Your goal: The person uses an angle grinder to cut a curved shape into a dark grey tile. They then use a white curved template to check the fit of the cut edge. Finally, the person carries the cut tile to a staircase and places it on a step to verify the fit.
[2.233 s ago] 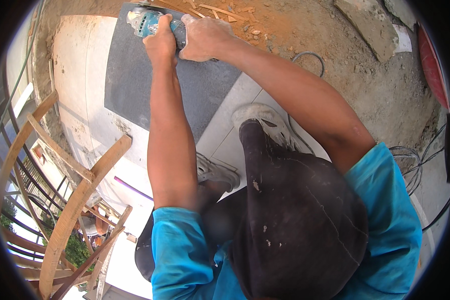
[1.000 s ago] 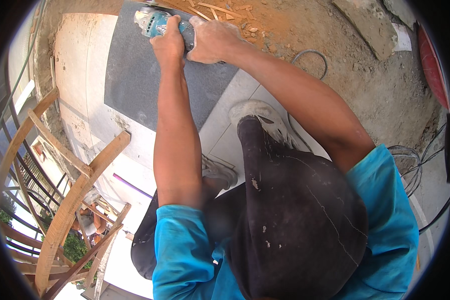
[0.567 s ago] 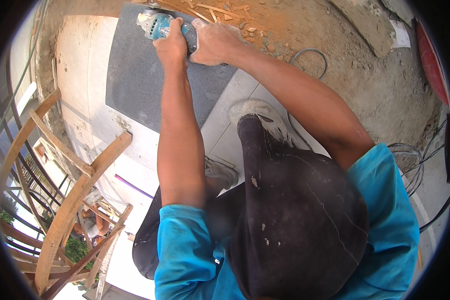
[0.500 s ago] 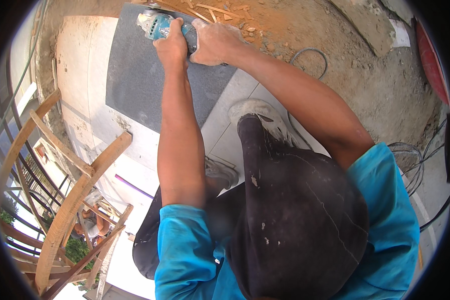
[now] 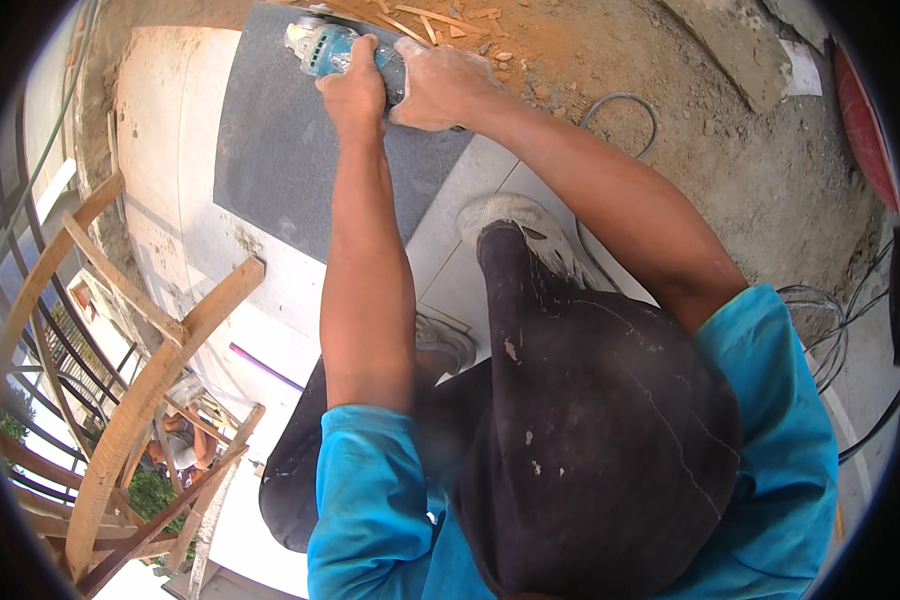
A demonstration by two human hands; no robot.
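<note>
Both my hands are closed around a teal angle grinder (image 5: 332, 52) at the far edge of a dark grey stone slab (image 5: 275, 150). My left hand (image 5: 355, 85) grips the teal body near the grinder's head. Behind it, my dusty right hand (image 5: 440, 85) wraps the rear of the grinder. The head points left, and its disc lies at the slab's far edge, mostly hidden by the tool. The slab rests on pale floor tiles (image 5: 450, 265).
Wood scraps (image 5: 435, 18) and loose rubble lie on the soil beyond the slab. A cable (image 5: 653, 125) loops to the right, near my shoe (image 5: 515, 215). Curved wooden framing (image 5: 160, 380) stands at left; another person (image 5: 185, 445) is beyond it. A red object (image 5: 860, 130) sits far right.
The grinder and both hands have shifted slightly to the right along the slab's far edge. My grip on the tool stays the same.
</note>
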